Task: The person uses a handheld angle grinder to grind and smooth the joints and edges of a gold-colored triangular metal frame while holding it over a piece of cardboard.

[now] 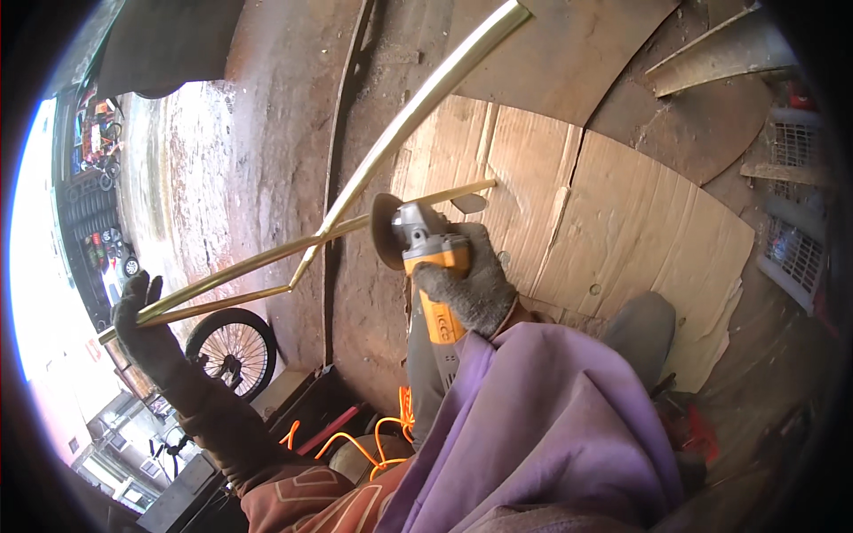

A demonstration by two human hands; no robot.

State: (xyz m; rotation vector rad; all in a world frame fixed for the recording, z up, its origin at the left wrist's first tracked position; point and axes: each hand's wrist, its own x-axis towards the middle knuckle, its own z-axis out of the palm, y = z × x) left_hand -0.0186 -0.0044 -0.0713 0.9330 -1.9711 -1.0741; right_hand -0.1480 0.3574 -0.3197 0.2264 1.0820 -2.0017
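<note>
The grey-gloved right hand (478, 286) is clamping its fingers around one yellow-and-grey angle grinder (441, 318), whose dark round disc (386, 233) is standing beside one straight gold-coloured metal tube (222, 278). The grey-gloved left hand (140, 338) is touching this near its left end; I cannot tell whether its fingers are closing. One bent gold-coloured tube (409, 125) is crossing it.

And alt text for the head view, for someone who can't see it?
A person's gloved right grip holds a yellow-and-gray angle grinder, its disc beside crossing gold-coloured metal bars; whether they touch is unclear. The gloved left grip is at the bars' left end. Flattened cardboard lies on the ground.
</note>
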